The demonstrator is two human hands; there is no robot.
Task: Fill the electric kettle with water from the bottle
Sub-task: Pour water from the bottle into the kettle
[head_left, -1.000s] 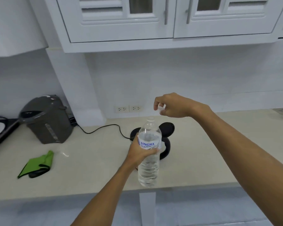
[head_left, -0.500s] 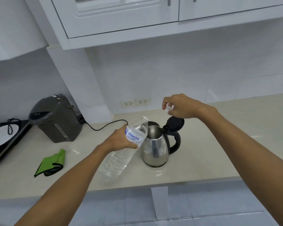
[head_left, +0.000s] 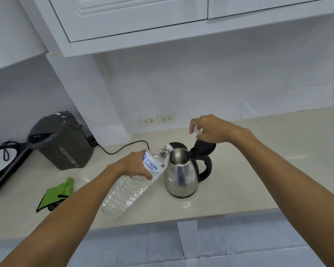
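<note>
Clear plastic catches my eye first — the bottle (head_left: 135, 182), tilted hard, base down toward seven o'clock and open neck up toward one o'clock, its mouth right at the rim of the kettle (head_left: 182, 170). My left hand (head_left: 132, 166) is wrapped around the bottle just behind the blue label, grip pressed firmly on it. Moving right, the steel kettle stands upright on the table (head_left: 258, 170) at the centre of view, lid (head_left: 203, 148) flipped open at the handle side, so the opening is free. I cannot make out a stream yet, and whether water already lies in the bottom is too dim to say. Further right, at one o'clock from the kettle, my right hand (head_left: 210, 129) hovers above the lid, fingertips pinching the small white cap (head_left: 196, 132).

I judge this the start of the pour: mouth aligned, flow about to begin. The next move calls for raising the bottle's base steadily — keeping the neck over the opening, not beside it — and easing off the squeeze so the thin plastic doesn't surge.
</note>
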